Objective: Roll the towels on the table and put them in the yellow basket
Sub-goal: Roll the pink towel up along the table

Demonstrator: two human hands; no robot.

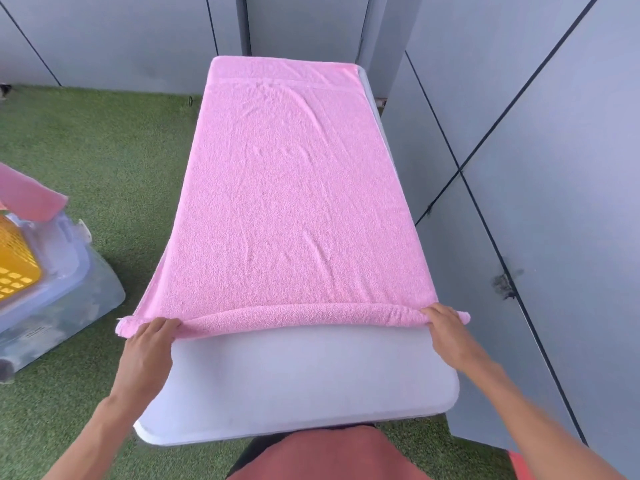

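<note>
A pink towel lies spread lengthwise over the white table, reaching its far end. The towel's near edge is turned over into a thin roll across the table's width. My left hand grips the roll's left end, which overhangs the table's left side. My right hand grips the roll's right end, fingers curled over it. The yellow basket shows partly at the left edge, on a clear plastic box, with another pink towel sticking out above it.
The clear plastic storage box stands on green artificial grass left of the table. Grey panelled walls close in on the right and behind the table.
</note>
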